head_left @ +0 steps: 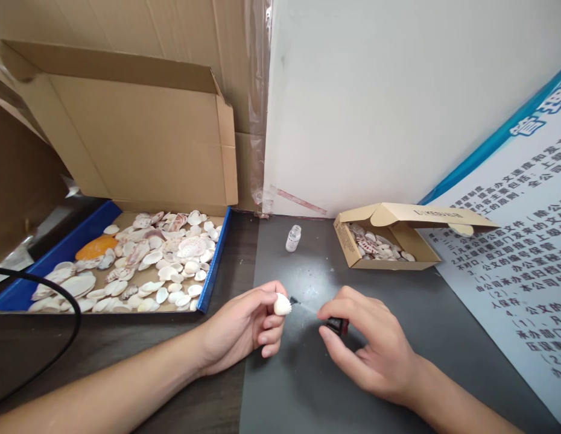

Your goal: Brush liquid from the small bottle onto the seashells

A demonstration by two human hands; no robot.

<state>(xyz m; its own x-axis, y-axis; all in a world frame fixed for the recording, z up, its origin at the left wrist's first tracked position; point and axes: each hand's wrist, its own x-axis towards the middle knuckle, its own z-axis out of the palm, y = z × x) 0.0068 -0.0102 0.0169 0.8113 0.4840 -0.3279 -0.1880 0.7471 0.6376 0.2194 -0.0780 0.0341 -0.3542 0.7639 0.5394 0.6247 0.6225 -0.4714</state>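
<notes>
**Shell and tool held over the mat**

Nearest me, the left hand (244, 328) curls closed and pinches a white shell (283, 305) between thumb and fingertips, just above the grey mat (307, 386) on the bench (126, 337). The right hand (366, 349) closes around a dark tool (337, 326) whose fine tip points at the shell. I cannot tell whether they touch. A small vial (293, 238) stands farther back. By my judgement the work is early: the small box (384, 261) at right holds few shells, while the blue-rimmed tray (212, 265) at left holds many.
</notes>
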